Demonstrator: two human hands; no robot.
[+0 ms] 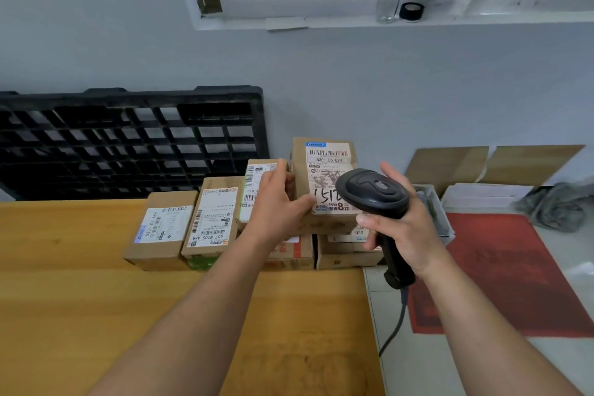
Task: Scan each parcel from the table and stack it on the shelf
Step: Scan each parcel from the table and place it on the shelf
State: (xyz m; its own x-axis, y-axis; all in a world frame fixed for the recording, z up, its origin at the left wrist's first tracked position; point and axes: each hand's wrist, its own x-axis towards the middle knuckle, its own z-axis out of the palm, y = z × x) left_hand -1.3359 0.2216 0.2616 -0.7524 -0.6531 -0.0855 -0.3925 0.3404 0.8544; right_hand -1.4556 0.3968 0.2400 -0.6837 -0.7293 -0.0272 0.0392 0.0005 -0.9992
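I can make out six cardboard parcels (pixel 164 228) bunched at the far right corner of the wooden tabletop (pixel 80 283), below a grey wall (pixel 418 90). My left hand (pixel 276 202) grips the tall parcel (pixel 324 151) atop the pile. My right hand (pixel 405 228) clasps one black scanner (pixel 373 189) beside its label. One black pallet (pixel 128 138) leans behind, and wood stretches wide towards me.

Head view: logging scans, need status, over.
Left grip holds tall brown cardboard parcel at the pile. Right grip holds black handheld scanner, head before its label. More labelled parcels alongside.
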